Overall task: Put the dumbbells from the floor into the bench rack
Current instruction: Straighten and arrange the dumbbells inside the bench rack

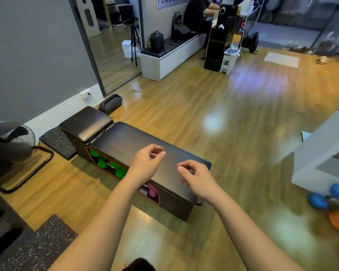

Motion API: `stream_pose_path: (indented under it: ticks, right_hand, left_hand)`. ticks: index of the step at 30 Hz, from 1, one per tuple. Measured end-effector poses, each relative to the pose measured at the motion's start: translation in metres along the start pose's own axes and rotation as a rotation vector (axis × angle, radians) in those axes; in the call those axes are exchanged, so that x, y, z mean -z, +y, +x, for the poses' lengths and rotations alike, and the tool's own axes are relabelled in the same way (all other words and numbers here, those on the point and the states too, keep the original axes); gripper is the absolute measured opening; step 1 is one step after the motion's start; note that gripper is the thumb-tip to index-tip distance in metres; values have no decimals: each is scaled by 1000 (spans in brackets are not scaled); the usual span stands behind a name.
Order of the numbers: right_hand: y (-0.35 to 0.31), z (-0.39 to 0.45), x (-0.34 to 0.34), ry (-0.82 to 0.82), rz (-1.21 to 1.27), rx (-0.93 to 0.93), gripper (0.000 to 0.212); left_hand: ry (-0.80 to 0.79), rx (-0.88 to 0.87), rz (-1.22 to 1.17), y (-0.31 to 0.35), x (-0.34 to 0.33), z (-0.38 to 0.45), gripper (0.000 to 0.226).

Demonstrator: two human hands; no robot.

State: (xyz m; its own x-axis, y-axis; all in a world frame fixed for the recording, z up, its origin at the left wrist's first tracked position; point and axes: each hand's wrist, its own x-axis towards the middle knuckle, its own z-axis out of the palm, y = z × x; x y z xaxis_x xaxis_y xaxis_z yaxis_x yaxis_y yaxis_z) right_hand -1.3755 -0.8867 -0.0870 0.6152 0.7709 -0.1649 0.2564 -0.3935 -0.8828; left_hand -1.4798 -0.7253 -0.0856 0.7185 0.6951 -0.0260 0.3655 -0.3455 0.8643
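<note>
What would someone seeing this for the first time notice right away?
Two bare hands, the left hand and right hand, hover empty over the black padded bench in the middle. Bright green dumbbells sit in its side rack, while a blue dumbbell lies on the floor at far right.

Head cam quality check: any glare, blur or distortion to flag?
Head view: bright glare patches on the wooden floor; wide-angle bending at the edges; the blue dumbbell and fan near the borders look soft; both hands, left and right, and the bench are fairly sharp.
</note>
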Motion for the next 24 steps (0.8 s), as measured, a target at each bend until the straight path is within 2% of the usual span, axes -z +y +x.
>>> stream_pose_path:
  ticks: [4, 11, 24]
  right_hand:
    - [11, 2, 47, 15, 58, 39, 14]
    - [21, 41, 123, 36, 296, 1, 21]
    - [44, 219, 264, -66, 353, -38, 28]
  left_hand:
    - [25, -44, 26, 38, -35, 3, 20]
    - [57, -64, -23, 77, -87, 52, 18]
    - [150, -29, -113, 147, -178, 239, 13]
